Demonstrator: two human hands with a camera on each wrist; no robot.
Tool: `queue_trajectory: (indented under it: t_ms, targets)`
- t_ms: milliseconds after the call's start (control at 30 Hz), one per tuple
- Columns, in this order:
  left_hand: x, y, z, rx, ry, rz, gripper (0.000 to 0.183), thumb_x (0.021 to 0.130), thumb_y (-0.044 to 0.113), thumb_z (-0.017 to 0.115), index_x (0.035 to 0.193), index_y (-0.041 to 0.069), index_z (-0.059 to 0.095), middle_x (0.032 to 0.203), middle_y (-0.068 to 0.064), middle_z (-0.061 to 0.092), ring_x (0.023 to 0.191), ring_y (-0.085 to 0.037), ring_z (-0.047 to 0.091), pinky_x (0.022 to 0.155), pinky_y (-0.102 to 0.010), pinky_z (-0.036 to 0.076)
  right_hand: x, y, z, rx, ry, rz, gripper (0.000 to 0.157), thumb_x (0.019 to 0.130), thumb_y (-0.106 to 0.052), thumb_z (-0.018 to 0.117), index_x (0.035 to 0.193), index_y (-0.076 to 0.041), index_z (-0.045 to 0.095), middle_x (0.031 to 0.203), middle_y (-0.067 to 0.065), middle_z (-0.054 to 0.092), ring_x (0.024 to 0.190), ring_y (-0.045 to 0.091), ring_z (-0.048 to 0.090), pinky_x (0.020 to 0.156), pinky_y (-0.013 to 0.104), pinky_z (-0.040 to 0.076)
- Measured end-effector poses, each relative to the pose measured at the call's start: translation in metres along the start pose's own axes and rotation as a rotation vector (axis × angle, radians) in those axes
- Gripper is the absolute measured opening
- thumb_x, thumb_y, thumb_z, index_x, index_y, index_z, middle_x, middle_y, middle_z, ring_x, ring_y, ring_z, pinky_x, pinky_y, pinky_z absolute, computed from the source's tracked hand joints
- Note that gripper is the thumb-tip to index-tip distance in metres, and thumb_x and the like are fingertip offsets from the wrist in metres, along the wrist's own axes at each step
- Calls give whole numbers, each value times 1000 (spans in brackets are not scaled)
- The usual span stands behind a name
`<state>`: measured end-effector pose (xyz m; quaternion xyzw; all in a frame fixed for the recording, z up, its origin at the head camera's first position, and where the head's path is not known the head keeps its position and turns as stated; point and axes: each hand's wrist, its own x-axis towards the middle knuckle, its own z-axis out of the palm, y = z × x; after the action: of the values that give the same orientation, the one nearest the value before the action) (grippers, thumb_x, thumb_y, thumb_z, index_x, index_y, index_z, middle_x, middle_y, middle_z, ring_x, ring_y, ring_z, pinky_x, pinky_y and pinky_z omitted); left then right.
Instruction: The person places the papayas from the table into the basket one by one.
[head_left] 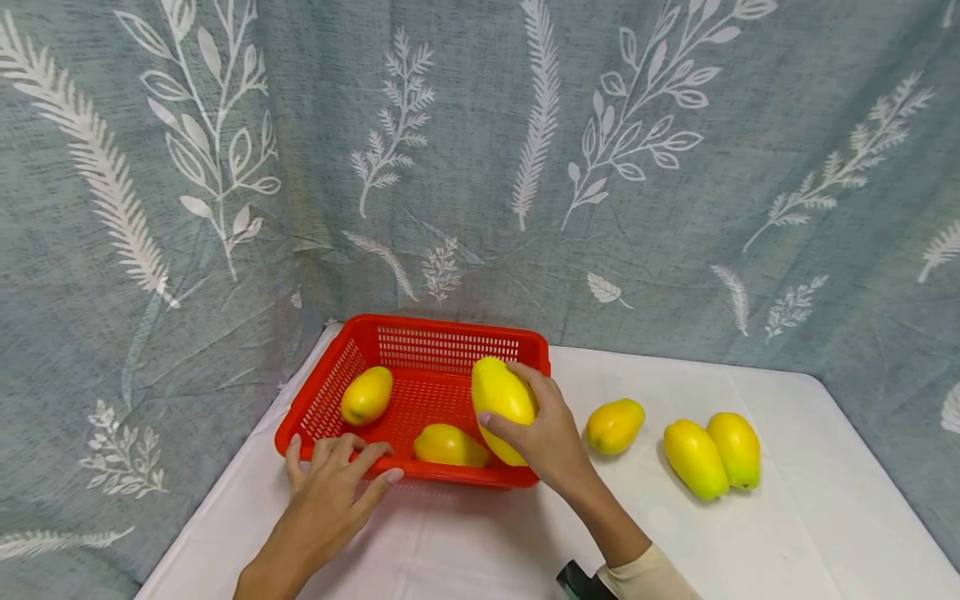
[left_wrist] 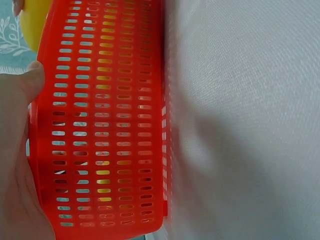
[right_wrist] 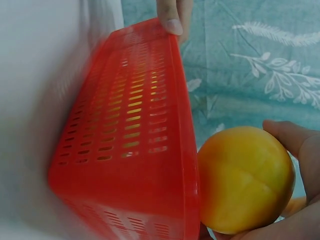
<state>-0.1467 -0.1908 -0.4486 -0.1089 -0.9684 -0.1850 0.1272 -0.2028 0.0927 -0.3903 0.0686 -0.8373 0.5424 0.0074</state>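
Note:
My right hand grips a yellow papaya over the right end of the red basket, with the thumb on the near side and the fingers around the far side. In the right wrist view the held papaya appears end-on beside the basket's rim. My left hand holds the basket's near rim toward its left end, fingers reaching over it. The left thumb lies at that rim in the left wrist view. Inside the basket are a papaya at the left and another papaya by the near wall.
Right of the basket, a papaya lies alone on the white tablecloth. Farther right, two papayas lie side by side. A grey-green curtain with white leaf prints hangs behind the table and along both sides.

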Motion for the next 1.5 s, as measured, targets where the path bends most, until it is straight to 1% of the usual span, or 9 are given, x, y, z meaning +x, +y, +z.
queue_trajectory:
  t_ms: [67, 133, 233, 300, 567, 767, 1000, 1267, 1500]
  targets:
    - [1, 1, 1, -2, 1, 4, 41, 103, 53, 64, 125, 20, 73, 113, -9, 63, 119, -42, 50, 111, -79, 5, 2, 0, 0, -1, 4, -4, 76, 88, -43, 81, 156, -26, 50, 146, 8, 52, 115, 30, 59, 90, 46, 59]
    - [1, 2, 1, -6, -3, 3, 40, 103, 52, 64, 125, 21, 73, 112, -8, 63, 118, -42, 50, 111, -79, 4, 3, 0, -1, -9, 7, -10, 78, 88, -43, 81, 157, -25, 49, 150, 8, 51, 124, 30, 57, 98, 52, 57]
    - [2, 3, 2, -12, -9, 2, 41, 103, 52, 64, 126, 20, 73, 112, -8, 62, 118, -41, 50, 112, -79, 4, 3, 0, -2, -19, 14, -26, 80, 89, -44, 81, 158, -22, 48, 155, 8, 48, 136, 29, 52, 110, 60, 49]
    - [2, 3, 1, -16, -9, 0, 41, 102, 52, 64, 126, 19, 73, 112, -8, 62, 118, -41, 50, 112, -79, 4, 3, 0, -4, -25, 17, -37, 80, 89, -45, 80, 158, -22, 47, 158, 9, 47, 142, 29, 48, 115, 62, 44]
    - [2, 3, 0, -22, -12, -6, 42, 103, 53, 64, 126, 19, 73, 115, -11, 62, 120, -41, 48, 112, -80, 2, -1, -3, -9, -18, 22, -31, 79, 89, -45, 81, 157, -23, 49, 153, 5, 50, 140, 27, 47, 113, 60, 45]
    - [1, 3, 0, -22, -8, -5, 43, 102, 52, 65, 127, 19, 73, 120, -12, 62, 121, -41, 48, 111, -80, 3, -3, -3, -12, 1, 26, -31, 77, 89, -44, 81, 156, -25, 50, 153, 5, 50, 140, 27, 47, 112, 59, 45]
    - [1, 4, 0, -21, 7, 2, 40, 102, 50, 66, 126, 19, 73, 116, -11, 60, 120, -40, 48, 112, -80, 3, -4, 0, -18, 38, 44, -49, 74, 89, -39, 83, 155, -23, 51, 154, 5, 49, 137, 25, 49, 108, 52, 45]
    - [1, 4, -1, -16, -12, -15, 41, 102, 51, 66, 127, 19, 72, 118, -12, 61, 121, -41, 48, 111, -81, 3, -6, 7, -27, 45, 43, -35, 75, 89, -40, 83, 155, -23, 50, 159, 9, 47, 139, 31, 48, 108, 55, 45]
    - [1, 4, -2, -15, -19, -22, 42, 102, 51, 66, 127, 18, 72, 119, -13, 61, 120, -43, 48, 111, -80, 3, -8, 13, -38, 39, 64, -11, 74, 90, -39, 83, 155, -25, 50, 157, 5, 48, 139, 29, 48, 108, 56, 45]
